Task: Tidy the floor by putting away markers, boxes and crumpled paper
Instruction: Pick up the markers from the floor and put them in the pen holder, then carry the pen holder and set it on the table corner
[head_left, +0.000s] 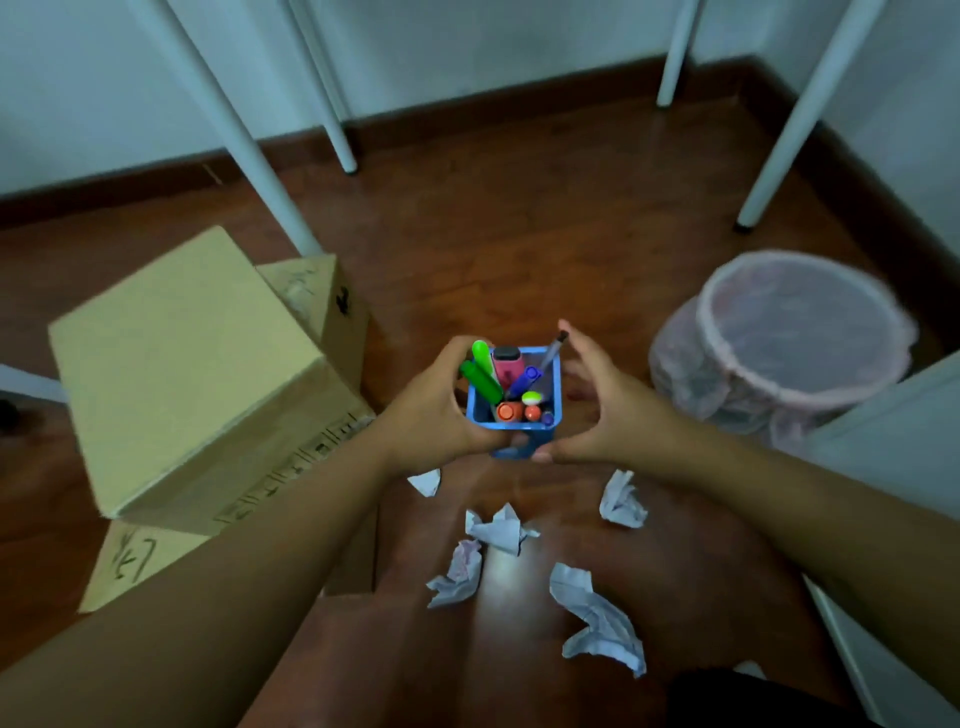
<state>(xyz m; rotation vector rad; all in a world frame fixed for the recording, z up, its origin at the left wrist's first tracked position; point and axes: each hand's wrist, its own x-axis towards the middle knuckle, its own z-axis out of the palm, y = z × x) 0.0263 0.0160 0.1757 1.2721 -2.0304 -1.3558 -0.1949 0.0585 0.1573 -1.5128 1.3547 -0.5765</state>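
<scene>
A blue square pen holder (551, 422) full of several coloured markers (506, 370) is held above the wooden floor. My left hand (441, 405) grips its left side and front. My right hand (602, 410) hovers at its right side with fingers spread, the thumb tip near the holder's base. Several crumpled papers lie on the floor below, among them one crumpled paper (501, 527) in the middle and another crumpled paper (597, 621) nearer me. Stacked cardboard boxes (182, 364) stand at the left.
A round bin lined with a pink bag (878, 291) stands at the right, open at the top. White table legs (249, 140) rise at the back and sides. A white panel (893, 426) edges the right. The wooden floor (519, 234) runs to the wall.
</scene>
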